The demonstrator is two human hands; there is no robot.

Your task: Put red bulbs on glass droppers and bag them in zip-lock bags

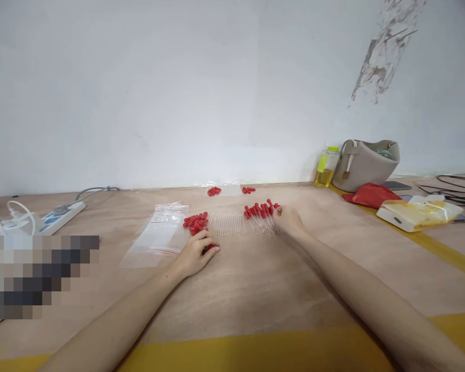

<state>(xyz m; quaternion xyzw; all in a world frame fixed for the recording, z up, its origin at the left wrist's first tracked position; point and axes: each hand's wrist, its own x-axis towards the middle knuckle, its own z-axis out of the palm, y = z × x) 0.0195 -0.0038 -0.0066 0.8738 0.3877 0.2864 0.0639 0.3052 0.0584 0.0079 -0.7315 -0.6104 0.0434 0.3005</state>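
My left hand is curled low over the table, with red rubber bulbs showing between thumb and fingers; how many is hidden. Just beyond it lies a pile of loose red rubber bulbs. A row of thin clear glass tubes lies side by side in the middle. To their right is a group of droppers, clear tubes with red bulbs on their far ends. At that group's right end, my right hand has its fingers pinched at a dropper, whose tube is mostly hidden.
Clear zip bags lie left of the bulbs. Bagged red bulbs sit by the wall. A power strip is at left. On the right are a bottle, a grey bag, a red pouch and a tissue pack.
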